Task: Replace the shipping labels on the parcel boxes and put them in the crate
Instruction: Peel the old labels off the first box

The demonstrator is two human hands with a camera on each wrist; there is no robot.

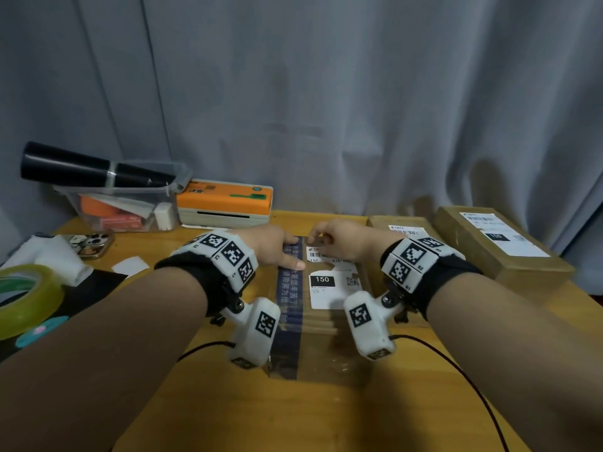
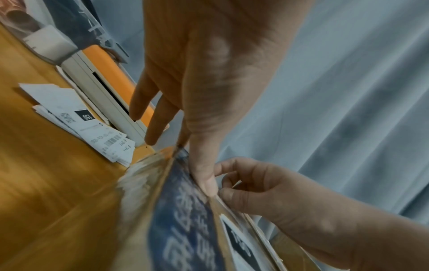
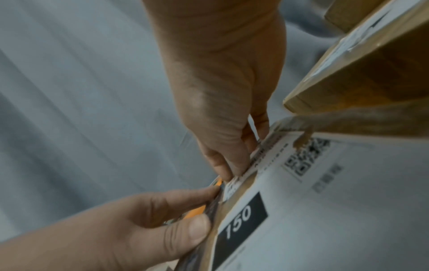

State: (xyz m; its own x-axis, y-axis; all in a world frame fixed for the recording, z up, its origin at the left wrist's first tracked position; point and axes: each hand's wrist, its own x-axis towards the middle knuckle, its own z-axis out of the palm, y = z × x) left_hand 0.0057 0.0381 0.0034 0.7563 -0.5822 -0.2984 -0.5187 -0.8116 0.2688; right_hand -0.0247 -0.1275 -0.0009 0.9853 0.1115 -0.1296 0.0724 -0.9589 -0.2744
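- The parcel box (image 1: 321, 308) lies at the centre of the head view on the wooden table (image 1: 326, 419), its old label (image 1: 332, 288) on top beside a strip of blue tape (image 1: 290, 288); no crate is in view
- The right hand (image 1: 339, 241) has its fingers curled, pinching the far strip of the label at the box's top edge; the left hand (image 1: 277, 247) lies flat with straight fingers pressing on the tape, holding the box down and gripping nothing
- Likely risk: the label looks already torn across, so it may rip again and leave scraps stuck to the cardboard if pulled fast or at a steep angle; the box could also slide or lift if the pressing hand eases off
- The right wrist view alone shows the torn gap in the label and brown cardboard showing through it; the left wrist view alone shows loose printed labels (image 2: 92, 128) lying at centre left in front of the orange printer (image 2: 111, 80); only the head view shows two more boxes (image 1: 496, 249) at the right, and a roll of clear tape (image 1: 26, 298) at the left edge
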